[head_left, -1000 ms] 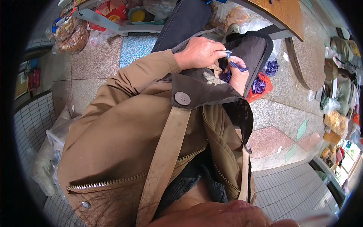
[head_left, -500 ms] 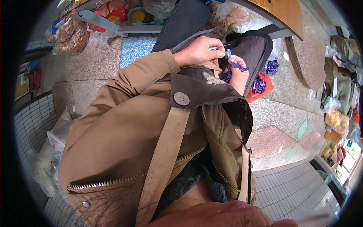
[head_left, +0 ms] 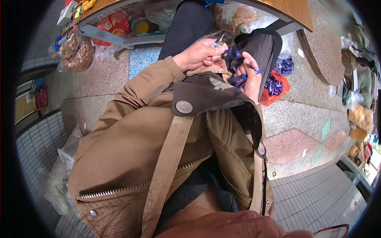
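My left hand [head_left: 198, 53] is closed around small pointed snips [head_left: 218, 41] with a pale blue handle, metal tips up. A dark blue striped ribbon [head_left: 234, 53] curls from beside its fingertips toward my right hand [head_left: 251, 81]. That hand is closed on the same kind of striped ribbon, with an end poking out by the fingers and more bunched below the thumb. Whether it is all one length I cannot tell. Both hands are over my lap, above the dark apron [head_left: 206, 97] with tan straps. Fingertip details are partly hidden.
On the floor by my right knee sit a red bag [head_left: 278, 97] of purple-blue ribbon pieces and another ribbon heap [head_left: 286, 65]. A wooden table [head_left: 285, 12] stands ahead, its lower shelf holding a red bag [head_left: 115, 27]. Bundles and bags [head_left: 361, 115] line the far right.
My hands have moved apart, and the ribbon now loops between them. The snips in my left hand have turned from lying sideways to pointing upward.
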`<act>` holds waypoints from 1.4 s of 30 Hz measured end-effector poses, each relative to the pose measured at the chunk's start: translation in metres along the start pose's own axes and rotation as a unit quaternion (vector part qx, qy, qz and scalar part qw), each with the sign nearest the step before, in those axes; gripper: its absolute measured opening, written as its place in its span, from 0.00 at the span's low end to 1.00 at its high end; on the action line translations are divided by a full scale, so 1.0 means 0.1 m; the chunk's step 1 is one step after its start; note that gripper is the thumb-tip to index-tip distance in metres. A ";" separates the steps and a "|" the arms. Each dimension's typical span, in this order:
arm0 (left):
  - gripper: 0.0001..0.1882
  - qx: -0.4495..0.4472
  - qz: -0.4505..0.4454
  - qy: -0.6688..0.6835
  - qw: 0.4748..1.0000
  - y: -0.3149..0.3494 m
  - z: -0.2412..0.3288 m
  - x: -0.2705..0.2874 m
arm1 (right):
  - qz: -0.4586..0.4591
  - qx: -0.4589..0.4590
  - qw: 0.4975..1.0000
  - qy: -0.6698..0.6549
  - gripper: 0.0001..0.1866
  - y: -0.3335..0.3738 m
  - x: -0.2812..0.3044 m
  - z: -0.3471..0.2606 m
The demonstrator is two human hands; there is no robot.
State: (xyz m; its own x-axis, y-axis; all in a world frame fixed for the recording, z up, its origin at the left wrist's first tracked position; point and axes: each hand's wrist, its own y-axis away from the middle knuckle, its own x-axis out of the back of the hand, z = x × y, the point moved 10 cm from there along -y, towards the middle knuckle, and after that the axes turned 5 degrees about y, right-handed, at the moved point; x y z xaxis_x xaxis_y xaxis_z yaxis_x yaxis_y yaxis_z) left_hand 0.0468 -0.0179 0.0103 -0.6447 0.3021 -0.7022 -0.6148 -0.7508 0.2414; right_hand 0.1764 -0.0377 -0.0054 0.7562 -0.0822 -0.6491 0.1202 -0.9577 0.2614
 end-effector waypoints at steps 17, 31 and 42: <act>0.22 -0.306 0.059 -0.253 0.916 -0.71 2.03 -0.77 | -0.039 -0.080 0.979 -0.182 0.06 -0.06 -0.05 -0.07; 0.14 -0.109 0.032 -0.554 0.825 -0.30 0.28 -0.68 | 0.033 -0.046 0.984 -0.168 0.07 -0.08 0.08 -0.07; 0.12 -0.069 -0.021 -0.364 0.929 -0.19 0.09 -0.59 | 0.046 -0.038 0.994 -0.090 0.09 -0.01 0.02 -0.09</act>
State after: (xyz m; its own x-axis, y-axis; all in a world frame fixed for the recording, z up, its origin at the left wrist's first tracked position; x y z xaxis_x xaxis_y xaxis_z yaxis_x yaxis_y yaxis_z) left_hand 0.0928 -0.0164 0.0534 -0.7888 0.6119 -0.0578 -0.6144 -0.7824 0.1017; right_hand 0.1832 -0.0342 -0.0005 0.6392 -0.2234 -0.7359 0.1093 -0.9208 0.3745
